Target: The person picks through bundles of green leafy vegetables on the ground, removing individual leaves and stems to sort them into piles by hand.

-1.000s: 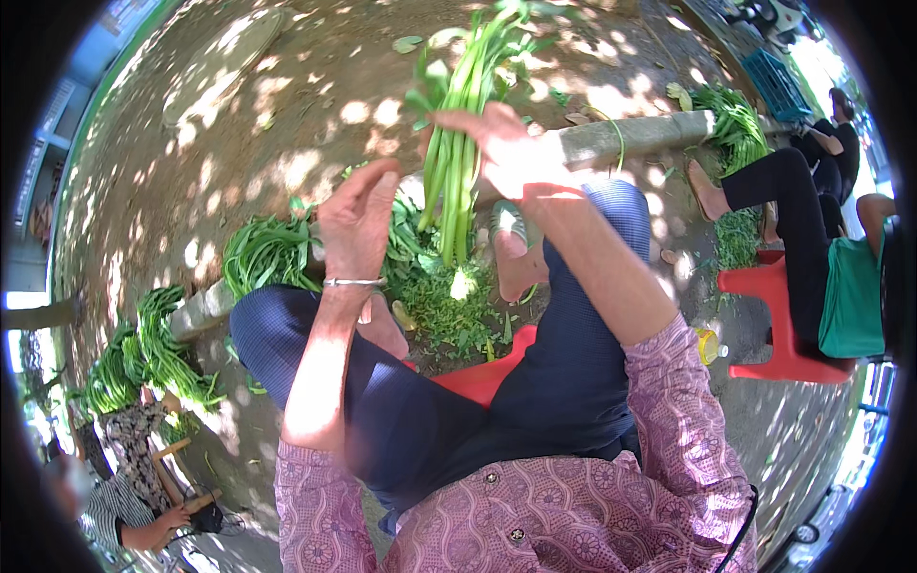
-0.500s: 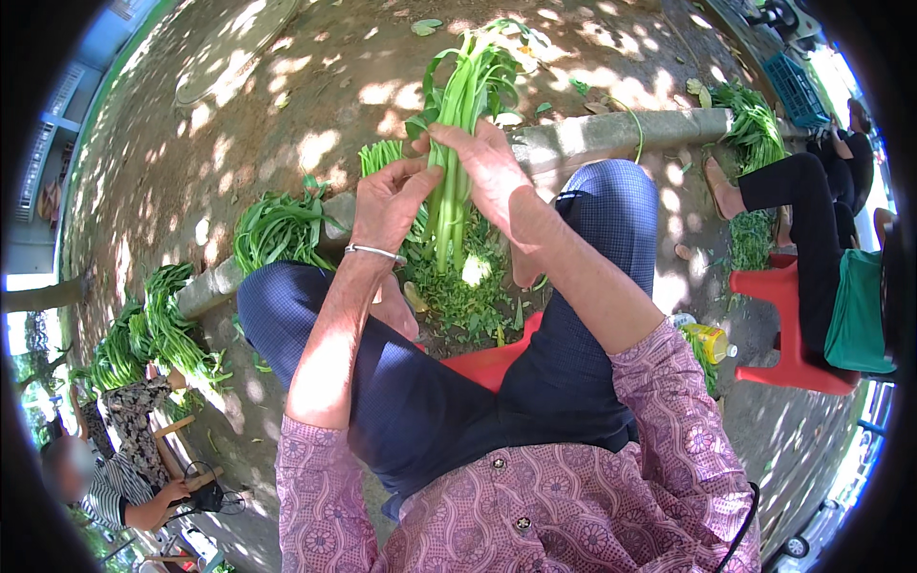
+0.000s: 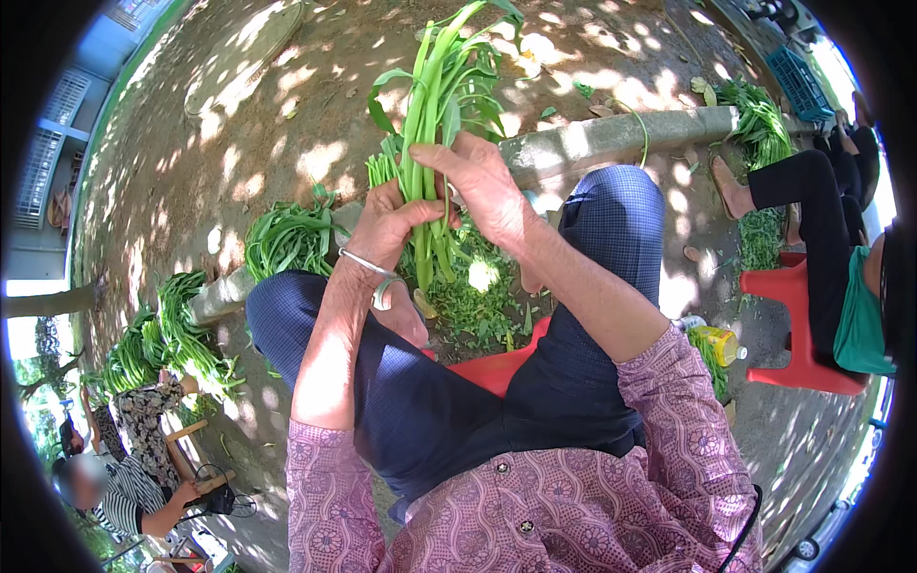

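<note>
I hold a bunch of long green leafy stems (image 3: 425,100) upright over the gap between my knees. My right hand (image 3: 478,186) grips it at the middle, with the thumb across the front of the stalks. My left hand (image 3: 392,222), a metal bangle at its wrist, pinches the stalks a little lower and to the left. Behind the bunch lie more cut stems (image 3: 380,169), partly hidden. Below it, chopped leaves and trimmings (image 3: 482,310) cover the ground between my feet.
Leafy heaps (image 3: 287,244) lie along a concrete kerb (image 3: 669,132). A red stool (image 3: 793,334) with a person in black trousers is at right, a yellow bottle (image 3: 716,346) nearer me. A blue crate (image 3: 798,86) is at upper right. A person in stripes (image 3: 124,487) sits at lower left.
My left hand has risen rightward and closed on the bunch, which it was apart from a second ago. The bunch has shifted slightly left, with my right hand lower than it was then.
</note>
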A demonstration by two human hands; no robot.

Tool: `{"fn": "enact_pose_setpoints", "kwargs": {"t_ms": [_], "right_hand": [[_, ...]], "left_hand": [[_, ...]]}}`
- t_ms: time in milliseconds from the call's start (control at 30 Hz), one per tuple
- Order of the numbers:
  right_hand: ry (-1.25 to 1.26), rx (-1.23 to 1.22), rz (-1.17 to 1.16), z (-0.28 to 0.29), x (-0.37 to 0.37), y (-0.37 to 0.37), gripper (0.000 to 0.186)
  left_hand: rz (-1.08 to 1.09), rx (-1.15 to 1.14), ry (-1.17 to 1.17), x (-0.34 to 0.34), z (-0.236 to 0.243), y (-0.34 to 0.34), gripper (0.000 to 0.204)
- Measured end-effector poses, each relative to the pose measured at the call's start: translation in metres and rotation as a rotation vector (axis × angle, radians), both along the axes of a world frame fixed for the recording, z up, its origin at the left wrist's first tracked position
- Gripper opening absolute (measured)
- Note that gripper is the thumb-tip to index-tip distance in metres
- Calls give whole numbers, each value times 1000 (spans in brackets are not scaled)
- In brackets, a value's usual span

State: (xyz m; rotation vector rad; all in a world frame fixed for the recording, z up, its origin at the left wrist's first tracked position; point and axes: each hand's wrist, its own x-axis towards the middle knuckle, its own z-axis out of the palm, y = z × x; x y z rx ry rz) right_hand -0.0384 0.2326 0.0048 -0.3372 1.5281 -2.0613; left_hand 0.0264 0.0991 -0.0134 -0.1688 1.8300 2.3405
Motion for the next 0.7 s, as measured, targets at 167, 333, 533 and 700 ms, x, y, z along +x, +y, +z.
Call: {"fn": "enact_pose_setpoints", "kwargs": {"t_ms": [167,333,533,700], "right_hand": [[-108,-219,-63,-10,-30,6,51],[-299,-388,-207,-18,-38,8,41],[-330,-438,-175,-14,-44,13,32],[-366,-389,-377,-6,-43,15,25]], "left_hand": [[-38,-126,-25,4,-2,2,21],[79,-424,-80,2,-2,11,26],[99,-623,0,-3,-8,14,43],[428,-1057,343,-4,-15,30,67]]}}
